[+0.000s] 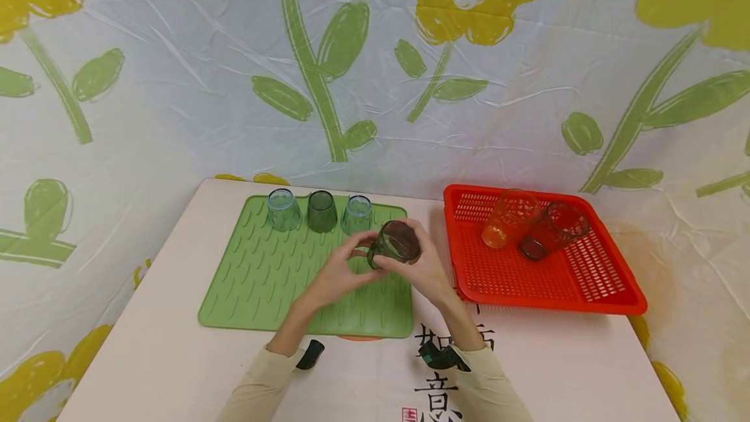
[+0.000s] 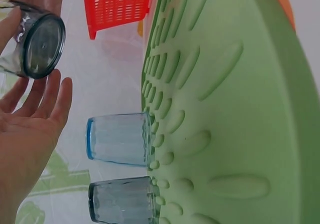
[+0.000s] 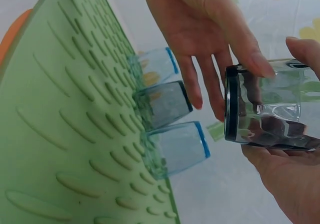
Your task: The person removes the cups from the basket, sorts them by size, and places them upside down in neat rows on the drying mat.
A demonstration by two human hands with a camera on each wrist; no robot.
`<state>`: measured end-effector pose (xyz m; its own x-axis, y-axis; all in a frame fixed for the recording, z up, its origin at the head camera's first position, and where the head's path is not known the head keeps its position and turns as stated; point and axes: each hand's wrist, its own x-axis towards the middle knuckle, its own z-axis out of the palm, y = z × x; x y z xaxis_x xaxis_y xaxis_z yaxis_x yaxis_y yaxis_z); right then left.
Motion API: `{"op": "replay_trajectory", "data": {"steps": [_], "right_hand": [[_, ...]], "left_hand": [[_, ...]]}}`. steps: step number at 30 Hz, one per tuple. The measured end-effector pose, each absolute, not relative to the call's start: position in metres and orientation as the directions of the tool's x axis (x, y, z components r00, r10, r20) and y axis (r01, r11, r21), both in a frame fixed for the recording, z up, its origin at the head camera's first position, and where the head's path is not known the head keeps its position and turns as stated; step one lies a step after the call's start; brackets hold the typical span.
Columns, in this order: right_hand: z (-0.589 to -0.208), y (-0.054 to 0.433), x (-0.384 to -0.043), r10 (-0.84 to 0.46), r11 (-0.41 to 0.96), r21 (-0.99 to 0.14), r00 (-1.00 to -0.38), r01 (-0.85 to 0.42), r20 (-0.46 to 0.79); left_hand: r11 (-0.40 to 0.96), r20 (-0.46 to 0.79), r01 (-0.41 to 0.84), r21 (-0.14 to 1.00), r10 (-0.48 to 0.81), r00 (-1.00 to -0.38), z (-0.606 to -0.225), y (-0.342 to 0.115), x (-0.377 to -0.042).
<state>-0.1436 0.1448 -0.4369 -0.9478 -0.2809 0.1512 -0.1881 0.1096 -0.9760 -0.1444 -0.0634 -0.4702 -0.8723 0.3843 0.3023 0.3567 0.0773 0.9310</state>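
Observation:
A dark grey glass tumbler (image 1: 398, 241) is held tilted between both hands, above the right side of a green ridged drying mat (image 1: 263, 292). My right hand (image 1: 426, 266) grips its side, with the thumb across the front. At its other end my left hand (image 1: 346, 269) touches the glass with thumb and fingertips. The left wrist view shows the tumbler's round end (image 2: 44, 46) facing that palm. Behind the left fingers, a blue-rimmed glass (image 1: 357, 215), a dark glass (image 1: 322, 211) and another blue-rimmed glass (image 1: 284, 210) stand upside down along the mat's back edge.
To the right, a red plastic basket (image 1: 515, 301) holds an amber glass (image 1: 510, 217) and a dark reddish glass (image 1: 553, 230), both leaning. Black characters (image 1: 436, 396) mark the white table cover in front. A flower-printed cloth (image 1: 375, 83) hangs behind the table.

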Motion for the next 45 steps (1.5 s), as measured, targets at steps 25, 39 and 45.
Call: {"op": "replay_trajectory", "data": {"steps": [25, 39, 45], "right_hand": [[-0.444, 0.163, -0.139, -0.425, 0.033, -0.982, -0.892, -0.185, 0.154], [-0.448, 0.168, -0.138, -0.522, 0.266, -0.932, -0.849, -0.246, 0.075], [-0.451, 0.158, -0.136, -0.551, 0.301, -0.896, -0.827, -0.326, 0.115]], "left_hand": [[0.071, 0.216, 0.268, 0.961, 0.417, -0.883, -0.459, -0.074, -0.134], [0.093, 0.304, 0.373, 0.923, 0.418, -0.856, -0.449, -0.073, -0.137], [0.194, 0.363, 0.478, 0.857, 0.43, -0.826, -0.446, -0.065, -0.14]]}}
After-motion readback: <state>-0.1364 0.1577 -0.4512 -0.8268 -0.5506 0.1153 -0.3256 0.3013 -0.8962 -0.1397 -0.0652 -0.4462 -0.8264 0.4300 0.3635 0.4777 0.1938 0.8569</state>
